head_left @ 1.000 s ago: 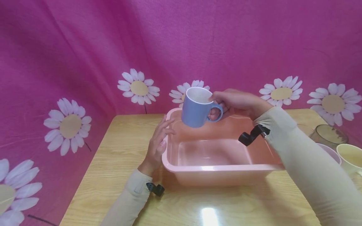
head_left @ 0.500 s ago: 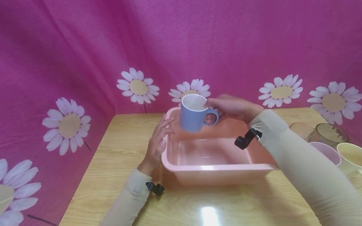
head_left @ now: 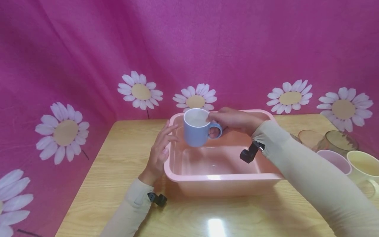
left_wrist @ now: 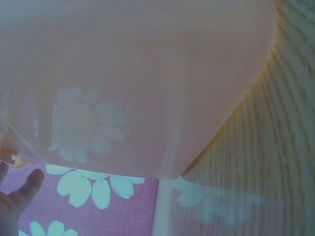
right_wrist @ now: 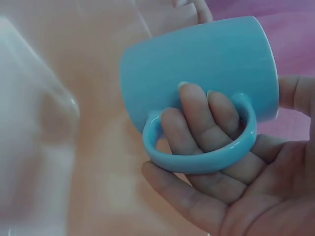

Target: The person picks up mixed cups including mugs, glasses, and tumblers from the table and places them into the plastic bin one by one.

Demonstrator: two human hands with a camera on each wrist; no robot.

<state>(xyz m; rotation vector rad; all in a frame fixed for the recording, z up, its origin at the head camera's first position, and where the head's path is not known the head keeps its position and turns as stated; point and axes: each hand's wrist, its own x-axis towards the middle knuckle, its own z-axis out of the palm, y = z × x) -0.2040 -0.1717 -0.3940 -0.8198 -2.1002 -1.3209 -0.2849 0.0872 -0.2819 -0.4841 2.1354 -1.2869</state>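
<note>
In the head view my right hand (head_left: 235,121) holds a blue mug (head_left: 194,134) with a white inside, upright over the left part of a pink basin (head_left: 225,177). Several fingers pass through the mug's handle (right_wrist: 206,162) in the right wrist view, while the thumb lies at its rim. My left hand (head_left: 156,158) rests at the basin's left edge, its fingers extended over the rim. Most of the left wrist view is taken up by the basin's outer wall (left_wrist: 147,59), with part of the left hand (left_wrist: 17,201) at the lower left.
Right of the basin, partly behind my right sleeve, stand a lilac cup (head_left: 334,161), a yellow mug (head_left: 362,166), a dark glass (head_left: 340,142) and a clear glass (head_left: 310,138). A magenta flowered cloth (head_left: 189,42) hangs behind the wooden table (head_left: 118,154).
My right hand has lowered the mug towards the basin and shifted it a little left. The left hand keeps its place at the basin's edge. The whole view has shifted slightly.
</note>
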